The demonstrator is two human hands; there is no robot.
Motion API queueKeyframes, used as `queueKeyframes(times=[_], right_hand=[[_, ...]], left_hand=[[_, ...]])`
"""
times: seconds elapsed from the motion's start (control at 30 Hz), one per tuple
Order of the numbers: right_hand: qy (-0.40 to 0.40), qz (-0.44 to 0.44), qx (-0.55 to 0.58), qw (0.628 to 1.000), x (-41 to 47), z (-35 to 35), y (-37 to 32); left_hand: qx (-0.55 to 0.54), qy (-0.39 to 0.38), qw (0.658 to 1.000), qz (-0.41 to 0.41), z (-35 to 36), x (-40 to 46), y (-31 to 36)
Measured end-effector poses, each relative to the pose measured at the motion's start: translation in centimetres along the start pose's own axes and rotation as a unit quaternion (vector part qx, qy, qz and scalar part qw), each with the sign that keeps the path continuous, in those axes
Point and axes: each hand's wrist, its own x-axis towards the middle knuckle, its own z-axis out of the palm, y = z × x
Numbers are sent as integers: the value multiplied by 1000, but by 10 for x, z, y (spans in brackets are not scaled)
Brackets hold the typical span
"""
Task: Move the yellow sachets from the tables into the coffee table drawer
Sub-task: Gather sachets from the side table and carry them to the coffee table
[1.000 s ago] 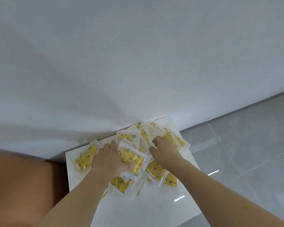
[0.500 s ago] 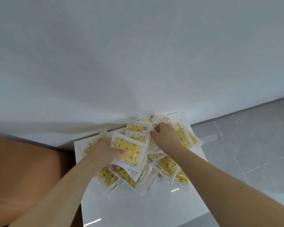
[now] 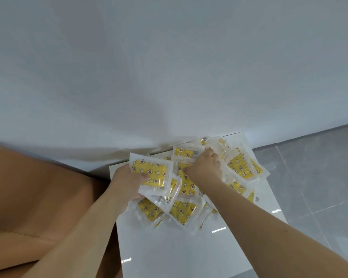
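From the head view, looking down, a small white desk [image 3: 169, 249] stands against a pale wall [image 3: 169, 67], with a tan sofa arm [image 3: 38, 197] just beside it on the left and grey floor tiles [image 3: 319, 187] to the right. A heap of yellow sachets [image 3: 184, 210] in clear wrappers lies piled at the far end of the desk, several overlapping and a few hanging past its right edge. The left hand [image 3: 129, 182] grips a small stack of them, thumb across the front of the top sachet [image 3: 151, 172], lifted clear of the heap. The right hand [image 3: 206, 167] is curled down into the pile near the wall; it seems to be pinching a wrapper, though which one I cannot tell. No drawer or coffee table is anywhere in sight, so to my eye nothing can be counted as delivered: this is the gathering stage, and most of the pile sits on the desk, with the carry and the drop into the drawer not yet done.
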Motion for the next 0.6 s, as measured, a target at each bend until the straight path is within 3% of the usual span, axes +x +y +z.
queueKeyframes(times=[0.2,0.37,0.6], right_hand=[[-14,0,6,1000,6,0,-1],[33,-25,-22,999,3,-11,6],[-12,20,118,993,0,-17,4]], left_hand=[[-1,3,1000,3,-15,-2,2],[0,-27,1000,-3,-22,-5,-4],[-5,-24,999,-26,-12,-1,-11]])
